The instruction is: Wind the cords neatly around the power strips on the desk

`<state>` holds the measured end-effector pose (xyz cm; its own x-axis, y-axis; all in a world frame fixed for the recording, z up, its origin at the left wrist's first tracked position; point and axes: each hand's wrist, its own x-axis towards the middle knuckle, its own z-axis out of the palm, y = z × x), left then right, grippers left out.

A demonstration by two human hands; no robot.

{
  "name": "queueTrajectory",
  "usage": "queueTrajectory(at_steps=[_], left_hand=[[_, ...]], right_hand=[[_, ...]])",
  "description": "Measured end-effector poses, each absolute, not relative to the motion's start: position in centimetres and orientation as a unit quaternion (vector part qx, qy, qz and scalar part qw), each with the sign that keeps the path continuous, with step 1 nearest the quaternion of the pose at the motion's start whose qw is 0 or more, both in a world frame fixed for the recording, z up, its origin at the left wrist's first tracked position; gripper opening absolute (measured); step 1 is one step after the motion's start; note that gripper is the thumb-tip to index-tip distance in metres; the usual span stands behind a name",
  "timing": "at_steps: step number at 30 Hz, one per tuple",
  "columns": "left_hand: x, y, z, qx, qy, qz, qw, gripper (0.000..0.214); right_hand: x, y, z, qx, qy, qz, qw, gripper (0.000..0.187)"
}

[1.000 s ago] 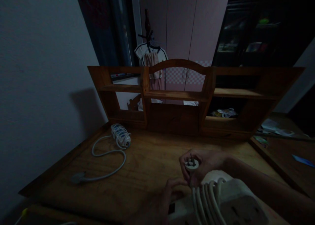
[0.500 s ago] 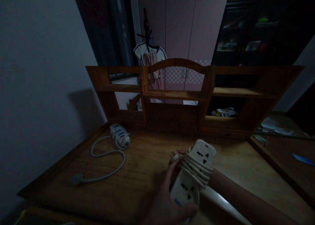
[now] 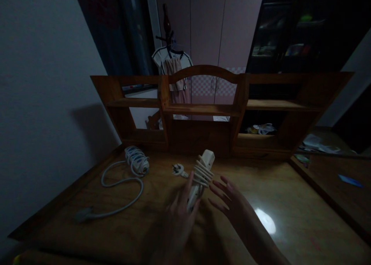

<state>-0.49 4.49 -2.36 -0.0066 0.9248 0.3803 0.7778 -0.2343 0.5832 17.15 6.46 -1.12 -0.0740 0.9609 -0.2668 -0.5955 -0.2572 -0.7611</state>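
My left hand (image 3: 180, 213) grips the near end of a white power strip (image 3: 208, 158), which is tilted on its side over the desk. Its cord (image 3: 203, 174) is wound in several turns around the strip's middle. The three-pin plug (image 3: 177, 169) of that cord sticks out to the left. Just right of the strip is my right hand (image 3: 227, 199), fingers spread and holding nothing. Farther left on the desk lies a second power strip (image 3: 136, 160) wrapped in its own cord, with a loose length curving to a blurred plug (image 3: 84, 214).
The wooden desk (image 3: 116, 197) has a shelf unit (image 3: 199, 109) along its back. A plain wall (image 3: 49, 102) borders it on the left. To the right is another surface with plastic bags (image 3: 315, 143) and a blue item (image 3: 350, 180). Light reflects off the desktop near my right arm.
The held power strip has turned from socket face up to edge-on and moved left and away from me. My right hand has come off the plug and cord and opened.
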Motion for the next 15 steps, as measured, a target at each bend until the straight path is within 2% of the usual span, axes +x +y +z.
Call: queueTrajectory(at_steps=[3, 5, 10, 15], left_hand=[[-0.9, 4.1, -1.9, 0.790, 0.553, 0.257, -0.057, 0.081], [-0.8, 3.7, -1.6, 0.818, 0.517, 0.208, -0.141, 0.083], [0.2, 2.9, -1.5, 0.821, 0.486, 0.165, -0.249, 0.077], [1.7, 1.5, -0.8, 0.805, 0.491, 0.175, -0.283, 0.063]], right_hand=[[15.1, 5.8, -0.9, -0.376, -0.227, 0.694, 0.571, 0.079], [14.3, 5.9, -1.0, -0.366, -0.231, 0.697, 0.572, 0.080], [14.5, 6.7, -1.9, -0.389, -0.292, 0.672, 0.558, 0.058], [17.2, 6.5, -2.5, -0.424, -0.517, 0.543, 0.507, 0.041]])
